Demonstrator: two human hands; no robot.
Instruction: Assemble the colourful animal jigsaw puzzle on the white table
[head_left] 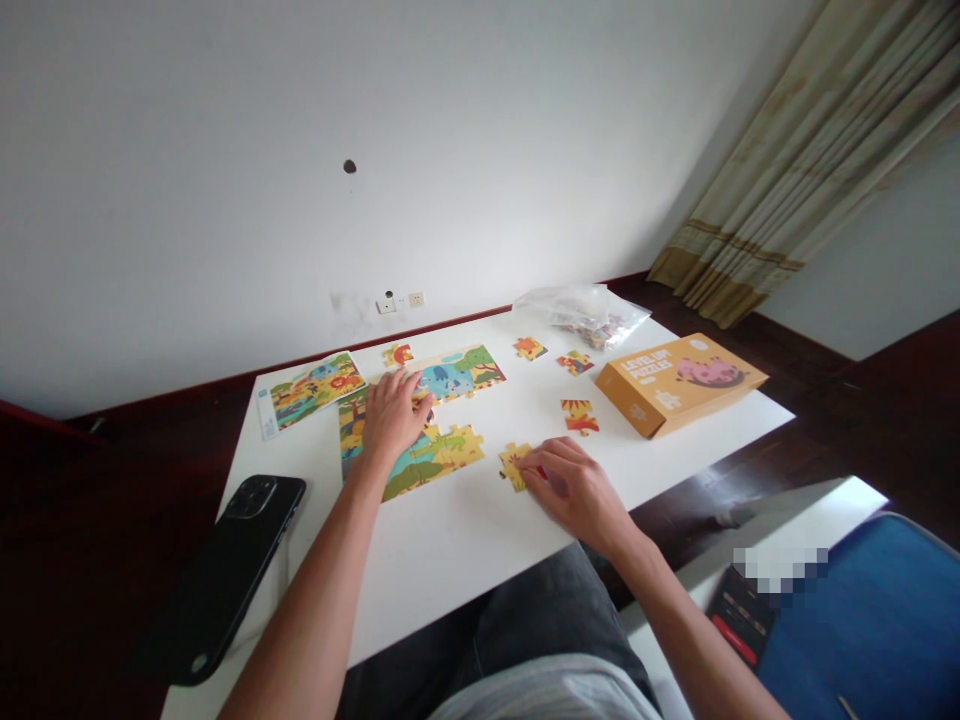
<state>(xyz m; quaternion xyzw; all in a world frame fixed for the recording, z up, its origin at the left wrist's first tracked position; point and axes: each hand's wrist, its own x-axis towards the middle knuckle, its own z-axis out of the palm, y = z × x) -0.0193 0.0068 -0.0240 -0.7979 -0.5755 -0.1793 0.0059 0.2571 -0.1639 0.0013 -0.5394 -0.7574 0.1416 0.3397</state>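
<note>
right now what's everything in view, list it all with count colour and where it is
table: 1, white, centre
partly built puzzle: 1, multicolour, table middle, under the left hand
loose puzzle pieces: about 5, orange and yellow, scattered right of and behind the puzzle
held piece: 1, yellow, at the right hand's fingertips
reference picture: 1, multicolour, table's far left
puzzle box: 1, orange, table right
plastic bag: 1, clear, pieces inside, far right corner
phone: 1, black, near left edge
curtain: 1, beige, upper right
wall sockets: 2, white, wall
left hand: flat on puzzle
right hand: touching the held piece
</note>
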